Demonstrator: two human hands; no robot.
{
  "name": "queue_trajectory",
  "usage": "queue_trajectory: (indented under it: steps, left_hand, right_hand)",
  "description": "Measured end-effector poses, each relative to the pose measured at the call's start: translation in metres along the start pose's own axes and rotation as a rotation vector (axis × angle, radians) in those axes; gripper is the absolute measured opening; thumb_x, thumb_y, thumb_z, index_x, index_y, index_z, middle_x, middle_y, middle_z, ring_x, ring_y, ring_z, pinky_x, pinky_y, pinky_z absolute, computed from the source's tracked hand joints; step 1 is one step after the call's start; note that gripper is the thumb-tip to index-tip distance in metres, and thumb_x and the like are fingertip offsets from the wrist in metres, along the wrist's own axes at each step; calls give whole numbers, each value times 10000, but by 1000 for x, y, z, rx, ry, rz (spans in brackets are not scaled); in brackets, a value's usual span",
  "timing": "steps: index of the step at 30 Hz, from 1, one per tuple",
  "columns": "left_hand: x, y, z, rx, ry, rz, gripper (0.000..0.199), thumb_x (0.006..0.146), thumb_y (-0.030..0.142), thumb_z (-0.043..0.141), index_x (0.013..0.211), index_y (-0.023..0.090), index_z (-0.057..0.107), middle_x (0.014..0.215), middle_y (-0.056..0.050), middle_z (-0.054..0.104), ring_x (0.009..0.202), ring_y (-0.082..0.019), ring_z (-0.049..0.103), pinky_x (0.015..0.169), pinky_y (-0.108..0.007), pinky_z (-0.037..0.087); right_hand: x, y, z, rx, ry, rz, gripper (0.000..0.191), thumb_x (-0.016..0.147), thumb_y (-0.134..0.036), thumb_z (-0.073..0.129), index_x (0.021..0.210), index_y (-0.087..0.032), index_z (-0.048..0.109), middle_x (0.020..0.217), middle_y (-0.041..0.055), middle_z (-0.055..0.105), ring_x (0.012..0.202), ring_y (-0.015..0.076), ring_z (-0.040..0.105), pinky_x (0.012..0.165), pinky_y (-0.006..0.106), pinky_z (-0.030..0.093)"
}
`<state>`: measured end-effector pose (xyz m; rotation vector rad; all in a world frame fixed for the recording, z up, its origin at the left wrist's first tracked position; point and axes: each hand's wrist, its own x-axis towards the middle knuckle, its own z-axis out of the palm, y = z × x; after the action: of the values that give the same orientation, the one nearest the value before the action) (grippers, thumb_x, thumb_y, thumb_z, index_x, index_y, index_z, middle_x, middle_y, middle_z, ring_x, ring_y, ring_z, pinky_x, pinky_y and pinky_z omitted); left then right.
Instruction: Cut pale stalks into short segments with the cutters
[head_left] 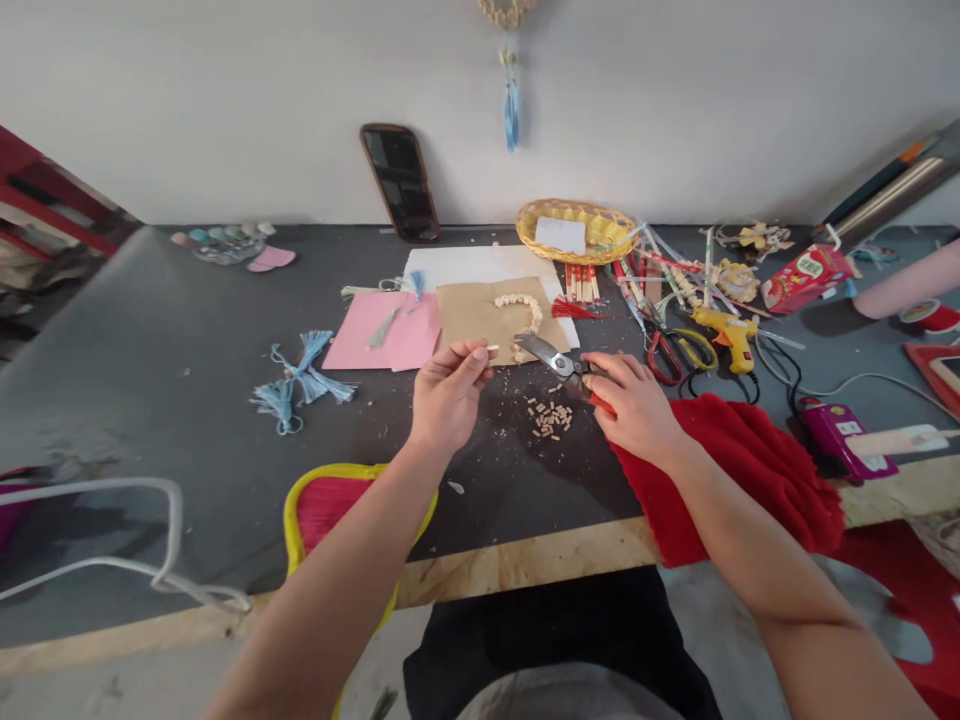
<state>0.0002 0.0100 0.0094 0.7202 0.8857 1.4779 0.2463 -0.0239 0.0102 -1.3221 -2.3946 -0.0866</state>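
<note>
My left hand pinches a small pale stick piece between thumb and fingertips, over the dark table. To its right, my right hand grips the handles of scissors, whose metal blades point left toward the stick piece without touching it. Below the blades lies a pile of short pale pieces. Behind the hands, a curved string of pale pieces rests on brown paper. A red cloth lies under and beside my right forearm.
Blue tassels and pink paper lie left. At the back stand a phone and a yellow basket. Rightward are red-and-yellow-handled tools, a yellow glue gun, a red drink box and cables. A yellow-edged pink item sits near the front edge.
</note>
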Motion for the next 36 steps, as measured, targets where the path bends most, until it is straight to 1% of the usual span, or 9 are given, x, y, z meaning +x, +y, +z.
queue_trajectory:
  steps: [5,11,14,19,24,30,36]
  left_hand:
    - [-6,7,6,-121,-51,-118,258,578,254,896,760,165,736,738,-9,695,660,-77,598,614,-179,495]
    - [-7,1,5,-158,-75,-175,240,588,245,891,746,168,727,656,18,639,613,-69,583,593,-172,489]
    - [-8,-1,5,-155,-93,-171,225,596,245,888,718,170,714,642,26,627,604,-63,578,594,-169,479]
    - [-9,-1,6,-77,-113,-151,238,617,306,879,721,166,718,694,1,669,625,-68,577,607,-175,474]
    - [-8,-3,5,-44,-112,-155,263,598,332,886,709,170,712,688,1,670,621,-74,577,603,-182,473]
    - [-8,-5,4,-1,-145,-129,245,635,338,865,729,179,704,704,1,677,605,-78,573,592,-202,469]
    - [-7,-6,2,32,-126,-119,264,621,354,870,715,183,693,703,-3,680,592,-88,568,575,-216,465]
  right_hand:
    - [0,-7,1,69,8,-59,343,759,-50,540,1056,-201,625,1364,104,559,1142,299,525,894,474,465]
    - [0,-12,5,146,7,-68,330,769,-53,536,1050,-208,613,1360,102,557,1148,292,521,907,478,477]
    - [0,-14,7,174,12,-69,331,782,-57,532,1064,-210,612,1357,107,549,1146,287,515,915,475,490]
    - [1,-14,7,183,39,-63,326,784,-57,533,1066,-197,619,1333,118,557,1143,290,515,931,479,497]
    - [0,-13,6,178,11,-58,320,798,-72,536,1079,-194,632,1351,117,546,1139,287,516,934,482,501]
    - [1,-15,5,175,10,-68,307,826,-77,513,1077,-207,633,1325,110,560,1126,274,521,960,490,499]
    - [1,-15,4,143,20,-93,289,825,-68,514,1061,-185,632,1308,116,560,1103,272,521,951,454,513]
